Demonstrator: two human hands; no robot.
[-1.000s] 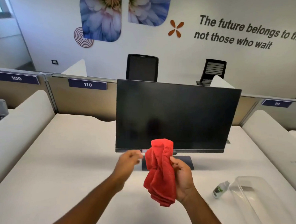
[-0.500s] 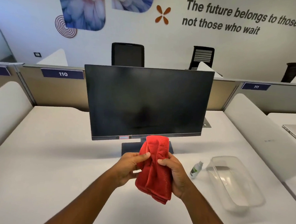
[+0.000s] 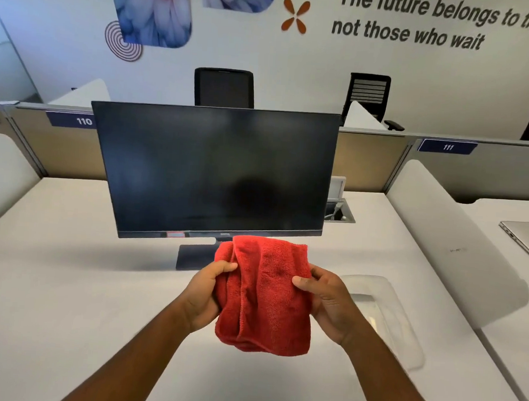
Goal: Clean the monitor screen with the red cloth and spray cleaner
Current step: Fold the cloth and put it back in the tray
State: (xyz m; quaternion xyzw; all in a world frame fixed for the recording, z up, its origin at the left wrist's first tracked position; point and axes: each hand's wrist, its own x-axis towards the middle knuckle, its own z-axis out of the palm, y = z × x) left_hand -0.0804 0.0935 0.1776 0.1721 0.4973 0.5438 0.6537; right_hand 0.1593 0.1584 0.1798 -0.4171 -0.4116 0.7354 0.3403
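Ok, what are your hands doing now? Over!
Left hand and right hand both gripping the red cloth. Cloth bunched, held off the monitor. Spray bottle out of sight. Nothing blocking the screen.

Both forearms reach forward, converging in front of the monitor. Left hand pinches the red cloth by its left edge, thumb on top. Right hand grips the right edge, thumb pressed across the fabric, below the monitor's lower bezel.
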